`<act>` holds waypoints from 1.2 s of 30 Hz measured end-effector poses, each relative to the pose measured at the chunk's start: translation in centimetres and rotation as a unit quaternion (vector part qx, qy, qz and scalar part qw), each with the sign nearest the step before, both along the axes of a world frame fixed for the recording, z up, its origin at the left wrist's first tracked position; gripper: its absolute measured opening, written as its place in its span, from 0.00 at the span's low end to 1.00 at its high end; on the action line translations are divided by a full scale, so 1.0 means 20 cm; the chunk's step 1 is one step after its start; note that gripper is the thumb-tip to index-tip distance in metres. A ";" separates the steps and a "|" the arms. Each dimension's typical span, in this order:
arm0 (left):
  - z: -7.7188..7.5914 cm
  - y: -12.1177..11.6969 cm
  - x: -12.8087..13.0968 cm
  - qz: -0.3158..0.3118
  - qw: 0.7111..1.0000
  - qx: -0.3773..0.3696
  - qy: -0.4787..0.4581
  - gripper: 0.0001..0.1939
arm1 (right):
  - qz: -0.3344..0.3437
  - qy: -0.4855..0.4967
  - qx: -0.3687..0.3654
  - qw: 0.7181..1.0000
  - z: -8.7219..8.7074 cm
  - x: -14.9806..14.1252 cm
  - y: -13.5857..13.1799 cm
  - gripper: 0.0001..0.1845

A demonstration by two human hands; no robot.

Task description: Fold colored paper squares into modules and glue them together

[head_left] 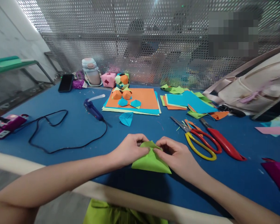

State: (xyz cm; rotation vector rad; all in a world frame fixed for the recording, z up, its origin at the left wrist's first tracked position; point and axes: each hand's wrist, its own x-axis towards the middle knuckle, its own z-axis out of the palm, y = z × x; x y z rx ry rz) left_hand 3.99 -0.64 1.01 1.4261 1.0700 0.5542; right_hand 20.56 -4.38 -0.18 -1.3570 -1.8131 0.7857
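Paper (151,165) of light green colour, partly folded, is in the two hands near the front edge of the blue table (70,132), around the middle of this edge. The left hand (129,151) pinches the paper at its left side, with the thumb on top. The right hand (180,157) pinches it at the right side, also with the thumb on top; the two thumbs are close together but apart. Whether the paper touches the table, I cannot tell. Beyond the hands lies one blue folded piece (126,119), just in front of a stack of coloured sheets (143,96), which is toward the far edge. On this stack are small orange and blue folded pieces (127,94). To the right of the right hand lie the scissors (189,130), with one yellow and one red handle, and beside them a red-handled tool (226,144). On the left part lies a blue glue gun (93,109). Near the far left corner are a phone (66,82) and a bottle (92,74).
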 end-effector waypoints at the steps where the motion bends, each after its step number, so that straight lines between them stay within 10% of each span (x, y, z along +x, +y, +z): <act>1: 0.00 0.00 0.00 0.001 1.000 -0.001 0.002 0.04 | 0.004 0.003 -0.004 1.000 0.00 0.00 0.00 0.05; 36: 0.00 0.00 -0.03 -0.021 1.000 -0.020 -0.007 0.05 | 0.139 -0.001 0.172 0.975 -0.05 0.04 0.00 0.13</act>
